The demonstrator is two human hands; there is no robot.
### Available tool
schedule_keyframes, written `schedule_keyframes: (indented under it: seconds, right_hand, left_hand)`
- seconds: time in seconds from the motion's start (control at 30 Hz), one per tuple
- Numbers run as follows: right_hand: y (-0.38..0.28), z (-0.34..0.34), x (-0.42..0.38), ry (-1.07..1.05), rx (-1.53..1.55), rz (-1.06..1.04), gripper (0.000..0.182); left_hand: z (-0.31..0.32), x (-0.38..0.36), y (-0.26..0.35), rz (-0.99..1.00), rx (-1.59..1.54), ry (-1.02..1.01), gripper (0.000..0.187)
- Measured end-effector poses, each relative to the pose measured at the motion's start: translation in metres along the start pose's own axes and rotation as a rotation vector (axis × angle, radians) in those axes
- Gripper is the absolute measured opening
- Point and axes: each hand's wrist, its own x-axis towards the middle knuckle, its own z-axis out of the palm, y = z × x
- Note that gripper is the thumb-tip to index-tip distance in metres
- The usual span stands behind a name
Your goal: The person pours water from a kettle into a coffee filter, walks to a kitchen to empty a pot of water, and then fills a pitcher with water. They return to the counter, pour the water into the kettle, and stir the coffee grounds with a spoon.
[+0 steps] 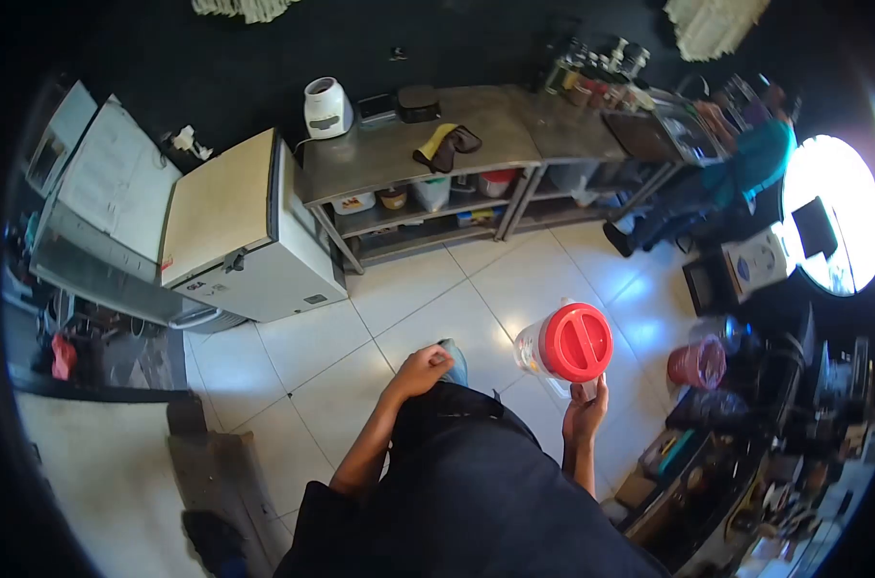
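In the head view, my right hand (585,416) is closed around the handle side of a clear plastic pitcher (528,349) with a round red lid (579,342). The pitcher is held above the tiled floor, to the right of my body. Its lid is on, and the lower part of the pitcher is mostly hidden beneath it. My left hand (423,371) hangs in front of my waist with its fingers curled in, and no object shows in it. Below that hand the tip of a shoe (455,361) shows.
A steel counter (379,164) along the wall carries a white blender base (327,108) and a yellow and dark cloth (447,146). A white chest freezer (221,212) stands left. A person (736,173) works at the far right. A pink bucket (695,364) stands right.
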Motion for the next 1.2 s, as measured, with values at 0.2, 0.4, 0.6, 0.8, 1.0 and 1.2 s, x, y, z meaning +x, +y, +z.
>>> schedule_keyframes:
  seconds: [0.2,0.4,0.6,0.8,1.0,1.2]
  right_hand:
    - [0.026,0.060,0.146,-0.145,-0.056,0.091,0.026]
    - [0.088,0.139,0.291,0.078,-0.092,0.081,0.022]
    - [0.140,0.209,0.430,0.107,-0.107,0.099,0.022]
    - [0.178,0.276,0.526,0.137,-0.119,0.016,0.032]
    - [0.199,0.265,0.564,-0.007,-0.159,0.121,0.035]
    - [0.211,0.259,0.566,0.123,-0.199,0.128,0.050]
  left_hand:
    - [-0.045,0.091,-0.013,-0.043,-0.077,0.149,0.025]
    - [-0.103,0.298,0.026,-0.122,0.164,0.148,0.028]
    - [-0.138,0.482,0.032,0.322,0.867,0.305,0.036]
    - [-0.189,0.527,0.030,0.416,0.983,0.213,0.044]
    - [-0.232,0.515,0.019,0.221,0.988,0.386,0.043]
    - [-0.221,0.502,0.018,0.281,0.850,0.428,0.050]
